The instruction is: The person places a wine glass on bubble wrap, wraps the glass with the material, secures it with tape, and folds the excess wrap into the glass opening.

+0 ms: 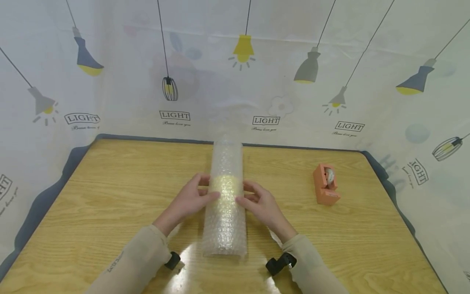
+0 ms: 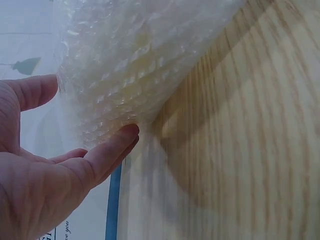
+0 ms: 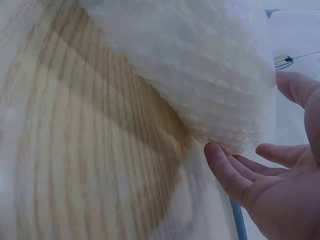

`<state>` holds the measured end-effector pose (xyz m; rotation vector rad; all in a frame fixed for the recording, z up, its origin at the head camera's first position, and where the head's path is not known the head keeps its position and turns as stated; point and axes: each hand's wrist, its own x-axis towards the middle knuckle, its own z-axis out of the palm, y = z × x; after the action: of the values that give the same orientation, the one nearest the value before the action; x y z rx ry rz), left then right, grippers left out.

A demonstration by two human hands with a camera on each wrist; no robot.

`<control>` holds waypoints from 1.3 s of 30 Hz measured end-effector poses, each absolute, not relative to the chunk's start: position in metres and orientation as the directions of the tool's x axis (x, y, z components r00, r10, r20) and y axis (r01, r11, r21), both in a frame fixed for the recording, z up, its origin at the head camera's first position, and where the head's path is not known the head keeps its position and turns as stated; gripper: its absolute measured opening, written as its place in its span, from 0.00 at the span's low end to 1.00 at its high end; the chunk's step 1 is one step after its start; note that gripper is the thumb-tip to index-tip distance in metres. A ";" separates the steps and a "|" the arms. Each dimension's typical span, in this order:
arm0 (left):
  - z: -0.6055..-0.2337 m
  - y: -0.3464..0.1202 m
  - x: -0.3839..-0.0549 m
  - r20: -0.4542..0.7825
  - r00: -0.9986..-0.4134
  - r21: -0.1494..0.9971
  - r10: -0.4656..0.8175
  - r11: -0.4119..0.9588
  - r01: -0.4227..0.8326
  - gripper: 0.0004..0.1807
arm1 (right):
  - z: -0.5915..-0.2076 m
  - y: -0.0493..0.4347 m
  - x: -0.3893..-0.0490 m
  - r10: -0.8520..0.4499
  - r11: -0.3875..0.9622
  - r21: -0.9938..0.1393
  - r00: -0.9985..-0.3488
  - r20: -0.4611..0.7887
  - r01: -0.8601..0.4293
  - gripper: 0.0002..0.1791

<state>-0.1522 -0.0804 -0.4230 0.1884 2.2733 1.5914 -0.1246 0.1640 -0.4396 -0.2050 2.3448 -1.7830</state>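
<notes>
A long roll of bubble wrap (image 1: 225, 228) lies lengthwise on the wooden table, and something yellowish shows through its middle. My left hand (image 1: 192, 196) holds its left side, thumb on top and fingers low against the side. On the opposite side my right hand (image 1: 262, 203) grips it the same way. In the left wrist view the fingertips (image 2: 129, 131) touch the wrap's underside close to the tabletop. The right wrist view has the fingers (image 3: 220, 160) curved under the bubbled surface (image 3: 200, 65). What lies inside the wrap is too blurred to tell.
An orange tape dispenser (image 1: 324, 185) with a roll of tape stands on the right part of the table (image 1: 121, 183). A pale cloth printed with lamps (image 1: 220, 102) rises behind and beside the table. Black straps (image 1: 280, 263) hang at the wrists.
</notes>
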 end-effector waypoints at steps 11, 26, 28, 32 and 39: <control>-0.427 -0.074 -0.152 -0.226 -0.922 0.932 0.315 0.346 -0.110 0.35 | -0.435 0.171 -0.123 -0.197 0.339 -0.940 -0.980 -0.028 -0.041 0.29; -0.434 -0.071 -0.153 -0.228 -0.908 0.903 0.352 0.424 -0.062 0.33 | -0.433 0.178 -0.121 -0.219 0.318 -0.936 -0.973 0.079 -0.148 0.28; -0.434 -0.071 -0.153 -0.241 -0.910 0.898 0.338 0.434 -0.077 0.33 | -0.432 0.178 -0.121 -0.219 0.307 -0.939 -0.972 0.090 -0.156 0.28; -0.435 -0.070 -0.152 -0.283 -0.905 0.900 0.318 0.415 -0.135 0.34 | -0.433 0.178 -0.121 -0.219 0.292 -0.941 -0.970 0.105 -0.168 0.28; -0.439 -0.069 -0.153 -0.278 -0.909 0.902 0.311 0.410 -0.136 0.38 | -0.432 0.177 -0.122 -0.227 0.263 -0.941 -0.962 0.153 -0.211 0.29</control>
<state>-0.1528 -0.0686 -0.4386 0.1493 2.2669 1.5053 -0.1218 0.1771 -0.4324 -0.4313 2.4859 -1.8499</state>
